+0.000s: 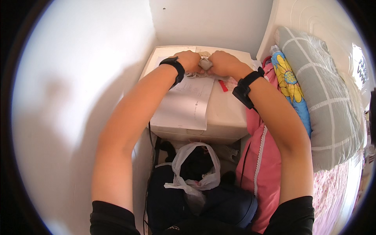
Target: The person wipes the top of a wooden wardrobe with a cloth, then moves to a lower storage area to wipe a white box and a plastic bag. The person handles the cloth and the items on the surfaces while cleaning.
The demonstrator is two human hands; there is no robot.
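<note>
Over the far part of a small cream-white cabinet (229, 111), my left hand (188, 61) and my right hand (224, 64) are close together, knuckles up and fingers curled in. Between them they pinch a small crumpled greyish-beige piece of soft material (205, 64); its exact kind does not show. More pale, thin material lies beneath and around my fingers. White printed paper sheets (184, 103) spread under my left hand and hang over the cabinet's front edge. A small red strip (223, 85) lies just in front of my right hand.
A white wall (70, 98) rises close on the left. To the right are a pink fabric item with a zipper (260, 160), a blue rolled item with a yellow flower (289, 76) and a grey checked pillow (327, 94). A white plastic bag (178, 162) stands open near my legs.
</note>
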